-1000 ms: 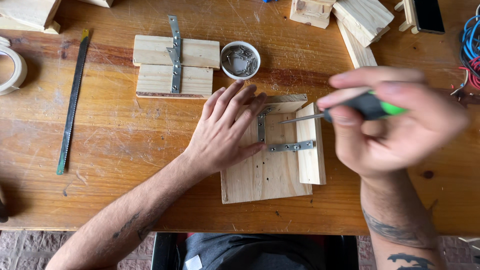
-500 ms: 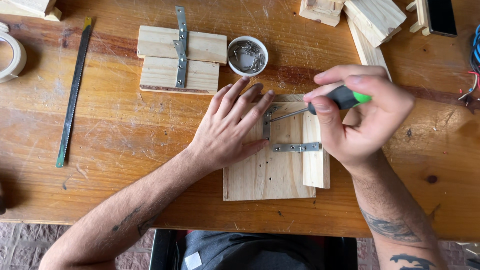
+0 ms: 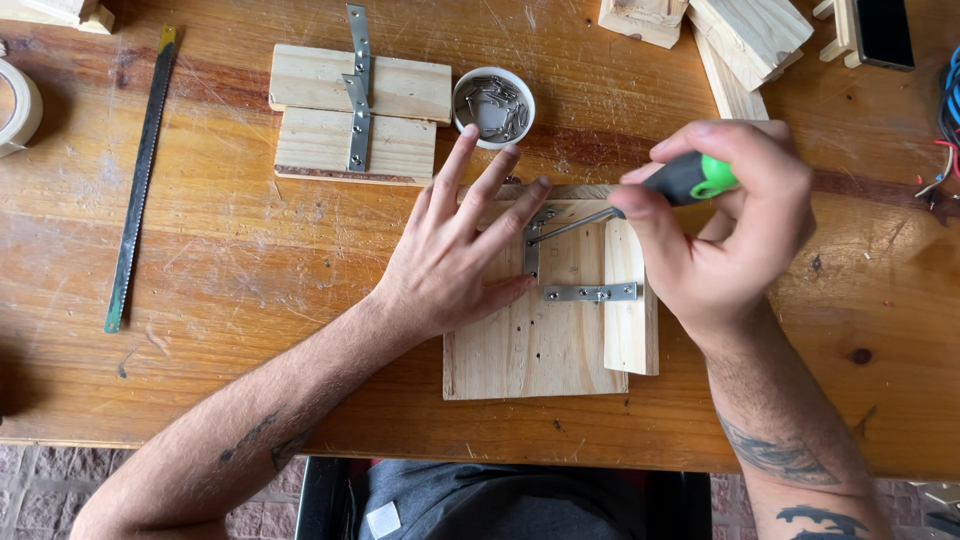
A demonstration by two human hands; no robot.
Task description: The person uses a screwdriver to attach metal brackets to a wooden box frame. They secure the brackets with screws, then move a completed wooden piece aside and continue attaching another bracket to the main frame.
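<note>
Scratched, orange-brown wood forms the workbench (image 3: 250, 260), seen from the head camera; a darker stained band is crossed near its far edge, and a strip of reddish paving is shown below the near edge.

Near the middle of the bench a square pine board (image 3: 530, 345) is laid flat, with a narrower wooden strip (image 3: 630, 310) set along its right side. The two are joined by a flat metal bracket (image 3: 592, 292), and a second, upright bracket (image 3: 532, 250) is placed near the board's far edge. The left hand (image 3: 450, 255) is pressed flat on the board's left part, fingers spread and straight, nothing gripped; its fingertips are beside the upright bracket. The right hand (image 3: 725, 230) is closed tightly around a screwdriver (image 3: 640, 200) with a black and green handle, and the metal shaft is slanted down to the left so that its tip meets the top of the upright bracket.

Beyond the left hand, a small white bowl of screws (image 3: 493, 105) is stood just beside two pine blocks joined by metal straps (image 3: 358, 115). A saw blade (image 3: 140, 180) is laid well to the left, a roll of tape (image 3: 15, 105) at the left edge. Loose wood offcuts (image 3: 740, 35) are gathered at the far right, with coloured wires (image 3: 945, 120) at the right edge.
</note>
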